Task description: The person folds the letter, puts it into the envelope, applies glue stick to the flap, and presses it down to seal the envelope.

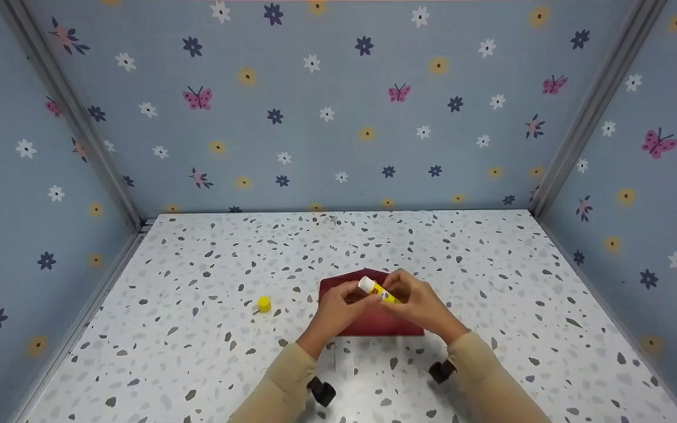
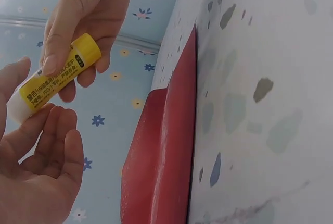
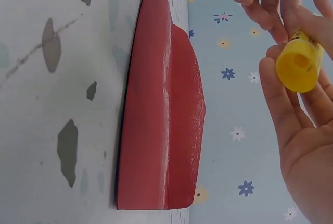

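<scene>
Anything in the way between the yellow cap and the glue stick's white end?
On the table, nothing visible lies between the yellow cap and the red envelope. The left hand, though, has its fingers at the white end of the glue stick, so they would probably have to shift.

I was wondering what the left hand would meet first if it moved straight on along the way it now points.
Most likely the glue stick, held in the right hand; its white end lies right by the left hand, though depth makes contact hard to judge.
</scene>
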`<state>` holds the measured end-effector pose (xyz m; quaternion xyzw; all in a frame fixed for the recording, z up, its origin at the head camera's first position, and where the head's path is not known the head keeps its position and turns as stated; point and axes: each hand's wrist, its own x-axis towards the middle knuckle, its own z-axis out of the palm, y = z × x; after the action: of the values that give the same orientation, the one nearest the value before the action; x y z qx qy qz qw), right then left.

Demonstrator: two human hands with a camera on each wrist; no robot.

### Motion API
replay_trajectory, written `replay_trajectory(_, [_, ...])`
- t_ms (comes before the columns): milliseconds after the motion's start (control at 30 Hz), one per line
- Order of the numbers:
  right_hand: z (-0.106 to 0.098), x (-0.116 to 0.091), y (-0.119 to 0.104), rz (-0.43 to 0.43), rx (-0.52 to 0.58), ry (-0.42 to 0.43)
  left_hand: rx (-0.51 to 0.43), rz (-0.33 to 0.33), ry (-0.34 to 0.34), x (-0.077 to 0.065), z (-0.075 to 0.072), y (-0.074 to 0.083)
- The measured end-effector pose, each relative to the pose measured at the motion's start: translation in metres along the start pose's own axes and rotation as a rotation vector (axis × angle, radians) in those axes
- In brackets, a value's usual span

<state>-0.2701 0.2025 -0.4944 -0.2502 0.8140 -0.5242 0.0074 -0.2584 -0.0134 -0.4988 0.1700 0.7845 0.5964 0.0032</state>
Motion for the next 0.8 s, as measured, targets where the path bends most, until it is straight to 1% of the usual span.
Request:
replay_trajectory(100, [0.001,0.001,-0.001,0.007,0.008,0.004,-0.095,-0.026,0.021,0.0,0.003,0.001])
replay_trajectory(200, [0.002,0.002,-0.003,0.021,0.011,-0.002,-0.16,-0.021,0.027,0.001,0.005,-0.001])
replay_trajectory(300, [0.001,0.0,-0.014,0.024,0.023,-0.016,-0.188,-0.023,0.018,0.002,0.005,0.0])
replay_trajectory(433, [0.001,-0.004,-0.028,0.013,0.074,-0.045,-0.231,-0.056,0.026,0.002,0.001,-0.001])
replay_trajectory(533, [0.002,-0.006,-0.027,0.005,0.098,-0.048,-0.294,-0.086,0.063,-0.004,-0.003,0.013])
replay_trajectory(667, [0.005,-0.009,-0.026,0.002,0.079,-0.008,-0.36,-0.123,0.116,-0.01,-0.008,0.034])
replay_trajectory(733, [0.006,-0.009,-0.028,0.005,0.063,0.021,-0.389,-0.134,0.128,-0.007,-0.007,0.029])
replay_trajectory(800, [0.007,-0.009,-0.03,0.007,0.059,0.039,-0.421,-0.134,0.132,-0.003,-0.005,0.021])
